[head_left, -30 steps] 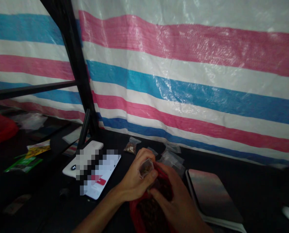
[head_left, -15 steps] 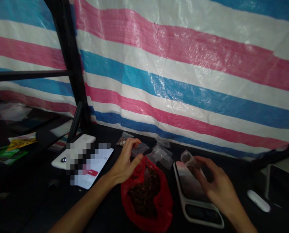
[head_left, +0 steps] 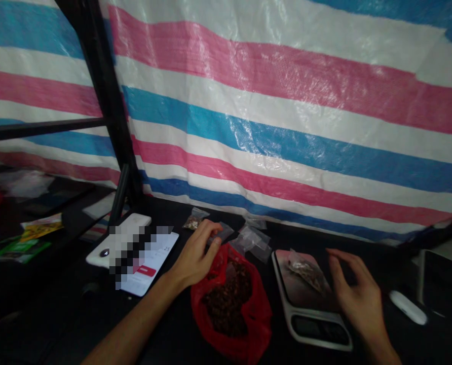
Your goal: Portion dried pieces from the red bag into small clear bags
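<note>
Packets (head_left: 41, 228) in green and yellow lie at the far left of the black table (head_left: 59, 314), with a striped tarp (head_left: 287, 101) hanging behind everything. Next along sit a white phone (head_left: 135, 223) and a sheet of paper (head_left: 155, 276), both partly blurred out. Just beyond them lies a small bag of brown bits (head_left: 193, 220).

The left hand (head_left: 195, 256) is half curled, its fingertips (head_left: 214, 228) on or just above a clear bag (head_left: 224, 232); from here I cannot tell whether it has hold of it. Loose clear bags (head_left: 253, 241) lie just to its right. In front, an open red plastic bag (head_left: 252, 309) holds a heap of brown pieces (head_left: 226, 304).

Farther right stands a digital scale (head_left: 317, 329), its display dark from this angle. A small filled bag (head_left: 305, 271) lies on its platter, untouched. The right hand (head_left: 359, 299) is open with its fingers spread, holding nothing, and sits just off the platter's right edge, a good place for it, since it adds no weight. Past it lie a white oblong case (head_left: 407, 307) and a black phone (head_left: 442, 286).
</note>
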Available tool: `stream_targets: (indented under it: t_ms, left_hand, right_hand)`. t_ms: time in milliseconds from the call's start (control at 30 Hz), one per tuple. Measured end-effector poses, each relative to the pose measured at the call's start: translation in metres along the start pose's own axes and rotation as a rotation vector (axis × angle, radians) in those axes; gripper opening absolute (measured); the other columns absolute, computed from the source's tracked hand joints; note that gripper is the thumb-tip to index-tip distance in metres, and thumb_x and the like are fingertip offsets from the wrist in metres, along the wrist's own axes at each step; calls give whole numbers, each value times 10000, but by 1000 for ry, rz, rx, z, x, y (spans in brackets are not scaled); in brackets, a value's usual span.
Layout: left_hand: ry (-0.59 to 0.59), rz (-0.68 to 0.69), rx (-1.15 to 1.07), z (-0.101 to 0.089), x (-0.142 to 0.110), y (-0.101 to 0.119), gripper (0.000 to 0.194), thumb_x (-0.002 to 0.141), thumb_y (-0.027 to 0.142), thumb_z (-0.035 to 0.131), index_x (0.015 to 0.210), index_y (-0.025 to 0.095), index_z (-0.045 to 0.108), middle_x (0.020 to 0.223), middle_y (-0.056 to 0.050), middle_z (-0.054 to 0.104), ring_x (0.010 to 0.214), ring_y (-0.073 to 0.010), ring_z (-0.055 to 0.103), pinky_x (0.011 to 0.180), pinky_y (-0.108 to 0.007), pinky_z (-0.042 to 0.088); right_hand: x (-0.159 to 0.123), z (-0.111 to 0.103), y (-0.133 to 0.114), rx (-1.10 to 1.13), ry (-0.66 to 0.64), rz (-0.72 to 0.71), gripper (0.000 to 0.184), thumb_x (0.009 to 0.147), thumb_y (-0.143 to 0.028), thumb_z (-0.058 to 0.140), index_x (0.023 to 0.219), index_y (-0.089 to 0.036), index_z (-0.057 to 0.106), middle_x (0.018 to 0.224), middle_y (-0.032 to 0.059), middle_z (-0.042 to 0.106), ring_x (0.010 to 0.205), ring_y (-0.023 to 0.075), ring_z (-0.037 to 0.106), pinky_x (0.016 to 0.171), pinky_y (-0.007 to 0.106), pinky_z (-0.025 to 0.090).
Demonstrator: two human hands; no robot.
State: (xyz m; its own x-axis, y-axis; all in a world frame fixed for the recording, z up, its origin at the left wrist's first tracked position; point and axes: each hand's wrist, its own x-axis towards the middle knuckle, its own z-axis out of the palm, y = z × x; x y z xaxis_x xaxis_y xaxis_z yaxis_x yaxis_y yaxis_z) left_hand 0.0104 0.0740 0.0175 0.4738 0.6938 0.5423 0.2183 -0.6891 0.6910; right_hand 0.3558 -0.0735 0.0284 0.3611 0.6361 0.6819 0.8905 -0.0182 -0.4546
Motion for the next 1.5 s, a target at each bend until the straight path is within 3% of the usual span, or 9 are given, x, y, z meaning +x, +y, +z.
stream_targets:
  t_ms: [200, 400, 767, 1000, 1500]
  left_hand:
    - [-66, -24, 22, -5, 2, 2, 267, 1055, 337, 333, 1037, 195, 558, 963, -50, 603, 907, -195, 590, 835, -320, 451]
    - [-120, -25, 58, -5, 2, 4, 269, 1054, 294, 337, 977, 201, 577, 931, -41, 607, 879, -178, 602, 821, -305, 454]
    - [-89, -56, 82, -3, 4, 3, 326, 1060, 305, 299, 940, 202, 583, 896, -36, 608, 847, -177, 608, 797, -301, 454]
    - [-83, -51, 97, -3, 3, 2, 337, 1061, 313, 295, 942, 206, 591, 894, -39, 620, 844, -178, 613, 793, -301, 464]
    - [-95, -54, 101, -1, 2, 1, 332, 1058, 311, 310, 923, 207, 594, 880, -36, 622, 835, -178, 613, 790, -298, 456]
  right_hand:
    - [-7, -2, 12, 15, 58, 19, 397, 937, -563, 511, 912, -213, 699, 942, 93, 700, 910, 287, 675, 885, 445, 504]
    - [-10, -4, 7, 22, 63, 54, 383, 932, -556, 517, 882, -219, 691, 929, 95, 690, 900, 296, 669, 857, 443, 500]
    - [-13, 2, 7, 45, 11, -22, 337, 947, -514, 544, 855, -232, 704, 883, 66, 704, 861, 261, 677, 822, 404, 525]
    - [-14, 4, 3, 31, -111, -193, 276, 960, -471, 558, 1041, -257, 713, 1021, 58, 733, 969, 265, 679, 874, 421, 529]
    - [-17, 4, 8, 27, -92, -158, 313, 958, -513, 544, 1025, -260, 716, 1017, 65, 728, 971, 279, 678, 873, 435, 531]
